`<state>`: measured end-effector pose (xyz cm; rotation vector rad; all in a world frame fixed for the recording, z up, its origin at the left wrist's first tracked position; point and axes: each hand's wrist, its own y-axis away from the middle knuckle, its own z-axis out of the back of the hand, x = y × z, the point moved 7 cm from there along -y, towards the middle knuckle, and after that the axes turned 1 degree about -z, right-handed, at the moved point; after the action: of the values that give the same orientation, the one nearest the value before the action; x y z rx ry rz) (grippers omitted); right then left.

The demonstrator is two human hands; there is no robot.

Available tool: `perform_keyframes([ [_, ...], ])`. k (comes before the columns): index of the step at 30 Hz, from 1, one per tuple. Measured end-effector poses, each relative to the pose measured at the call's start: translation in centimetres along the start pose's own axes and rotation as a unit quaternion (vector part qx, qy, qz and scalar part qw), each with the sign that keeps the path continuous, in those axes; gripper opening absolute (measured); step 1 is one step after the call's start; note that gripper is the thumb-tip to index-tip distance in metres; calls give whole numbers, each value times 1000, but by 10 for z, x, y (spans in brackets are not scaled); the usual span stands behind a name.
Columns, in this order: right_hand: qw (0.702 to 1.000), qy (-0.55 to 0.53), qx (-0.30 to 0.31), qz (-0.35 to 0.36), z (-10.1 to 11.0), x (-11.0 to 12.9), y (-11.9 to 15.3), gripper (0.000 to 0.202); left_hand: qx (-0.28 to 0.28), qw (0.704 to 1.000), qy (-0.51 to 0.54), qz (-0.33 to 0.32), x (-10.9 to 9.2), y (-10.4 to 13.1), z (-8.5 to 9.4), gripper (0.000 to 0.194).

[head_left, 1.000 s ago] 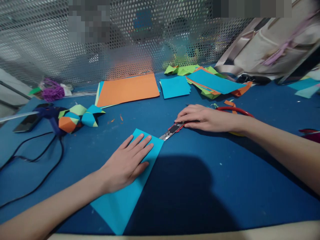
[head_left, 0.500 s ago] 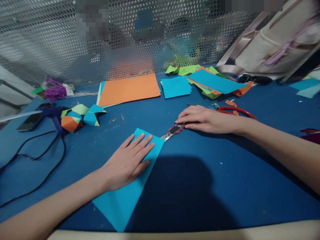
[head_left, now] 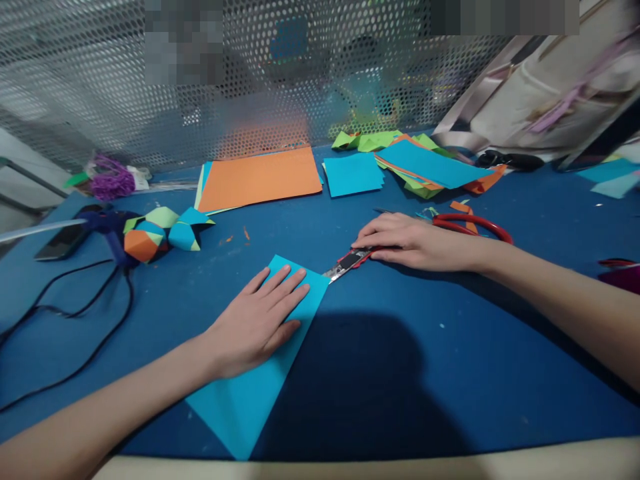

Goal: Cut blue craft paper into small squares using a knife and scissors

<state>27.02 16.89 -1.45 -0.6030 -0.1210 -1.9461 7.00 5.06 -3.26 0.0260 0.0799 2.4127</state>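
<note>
My left hand lies flat with its fingers stretched out, pressing on a folded-looking sheet of blue paper set slantwise near the table's front. Closed around a red and black utility knife, my right hand rests on the table to the right of the sheet. The metal tip of the knife meets the paper's right corner. Part of the knife's handle is hidden under my fingers. Just behind my right wrist lie red-handled scissors, partly covered by the hand.
Orange paper tops a stack against the perforated metal screen. Beside it are blue paper squares and fanned coloured sheets. A glue gun with a cord, folded paper shapes and a phone sit left.
The view has shifted very slightly. Both hands, the blue paper and the utility knife hold practically the same places.
</note>
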Motion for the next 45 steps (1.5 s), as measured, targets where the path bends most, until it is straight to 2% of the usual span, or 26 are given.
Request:
perform_keyframes([
  [11, 1000, 5, -4, -1, 1, 4, 3, 34, 1, 1000, 14, 7, 1, 0, 0, 53],
  [23, 999, 24, -38, -29, -2, 16, 16, 34, 5, 1000, 18, 7, 2, -1, -1, 57],
  [45, 998, 34, -43, -34, -5, 22, 22, 34, 23, 999, 21, 8, 2, -2, 0, 62],
])
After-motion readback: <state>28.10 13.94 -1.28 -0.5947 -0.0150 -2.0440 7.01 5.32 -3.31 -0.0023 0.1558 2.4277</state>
